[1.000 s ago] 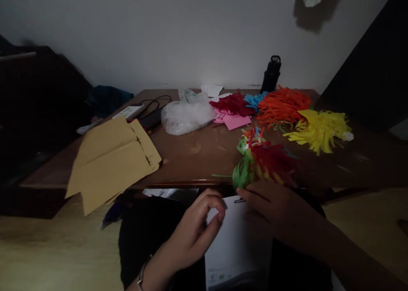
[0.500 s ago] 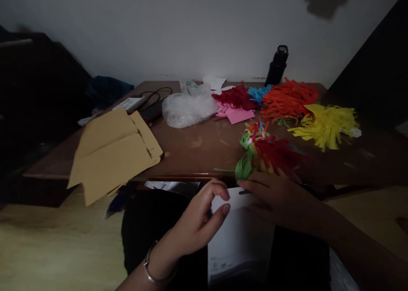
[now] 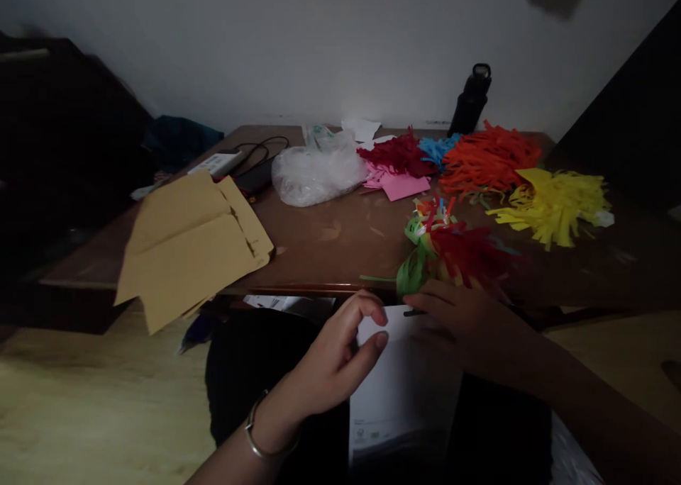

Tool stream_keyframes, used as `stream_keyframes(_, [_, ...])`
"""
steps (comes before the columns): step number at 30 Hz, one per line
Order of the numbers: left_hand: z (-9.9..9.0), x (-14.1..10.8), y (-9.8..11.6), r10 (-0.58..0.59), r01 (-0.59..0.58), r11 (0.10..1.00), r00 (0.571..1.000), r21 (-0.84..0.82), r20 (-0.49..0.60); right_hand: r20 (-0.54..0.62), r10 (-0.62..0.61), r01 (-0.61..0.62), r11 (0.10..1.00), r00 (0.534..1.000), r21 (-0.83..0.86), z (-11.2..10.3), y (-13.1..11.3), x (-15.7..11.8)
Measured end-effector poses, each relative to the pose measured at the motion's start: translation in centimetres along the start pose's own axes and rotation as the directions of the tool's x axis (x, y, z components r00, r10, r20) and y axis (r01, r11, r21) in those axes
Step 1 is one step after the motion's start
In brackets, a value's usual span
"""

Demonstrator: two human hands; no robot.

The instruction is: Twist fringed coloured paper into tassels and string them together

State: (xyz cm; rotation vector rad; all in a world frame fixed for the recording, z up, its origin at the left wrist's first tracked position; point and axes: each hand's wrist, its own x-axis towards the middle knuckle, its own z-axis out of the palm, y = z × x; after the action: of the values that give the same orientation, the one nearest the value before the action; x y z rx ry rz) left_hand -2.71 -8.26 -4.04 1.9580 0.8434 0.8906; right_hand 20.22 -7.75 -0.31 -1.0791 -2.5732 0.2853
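Note:
A flat white package (image 3: 399, 393) with a dark slot near its top edge and small print low down lies on my lap. My left hand (image 3: 351, 350) is at its upper left corner, thumb and index finger curved with a gap between them. Across the upper right part of the package, my right hand (image 3: 462, 318) rests with fingers stretched out, close to the dark slot. Just beyond that hand, a bundle of red, green and yellow paper strips (image 3: 462, 251) sits at the table's front edge.
Brown folded card sheets (image 3: 186, 244) overhang the table (image 3: 324, 251) at left. Behind lie a clear plastic bag (image 3: 319, 169), dark red fringe (image 3: 399, 155), pink paper (image 3: 407, 185), orange fringe (image 3: 486, 159) and yellow fringe (image 3: 564, 205). A black bottle (image 3: 470, 102) stands by the wall.
The view has shifted slightly, so the table items appear a little higher and further right. Both hands stay in nearly the same place over the white package.

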Motion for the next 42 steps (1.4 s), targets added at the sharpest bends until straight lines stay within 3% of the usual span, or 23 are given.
stream_keyframes(4, [0.4, 0.0, 0.1, 0.005, -0.005, 1.0, 1.0, 0.011, 0.001, 0.135, 0.131, -0.141, 0.988, 0.982, 0.069, -0.5, 0.0, 0.5])
stream_keyframes(8, [0.7, 0.0, 0.0, -0.013, 0.013, 1.0, 1.0, 0.027, -0.01, 0.185, 0.18, -0.206, 0.97, 0.966, 0.133, -0.8, 0.1, 0.9])
stream_keyframes(19, [1.0, 0.0, -0.7, -0.008, 0.009, 0.999, 1.0, 0.035, -0.016, 0.263, 0.188, -0.227, 0.965, 0.946, 0.127, -1.1, 0.3, 1.6])
stream_keyframes(25, [1.0, 0.2, -0.7, 0.007, -0.006, 1.0, 1.0, 0.029, -0.021, 0.296, 0.194, -0.264, 0.939, 0.935, 0.22, -1.1, 0.5, 1.5])
stream_keyframes(31, [1.2, 0.2, -0.9, -0.022, 0.023, 1.0, 0.999, 0.016, -0.031, 0.297, 0.266, -0.309, 0.945, 0.917, 0.108, -0.9, 0.0, 1.9])
stream_keyframes(42, [1.6, 0.4, -1.4, -0.01, 0.01, 1.0, 0.999, 0.0, -0.047, 0.383, 0.167, -0.25, 0.952, 0.908, 0.178, -0.9, 0.9, 2.4])
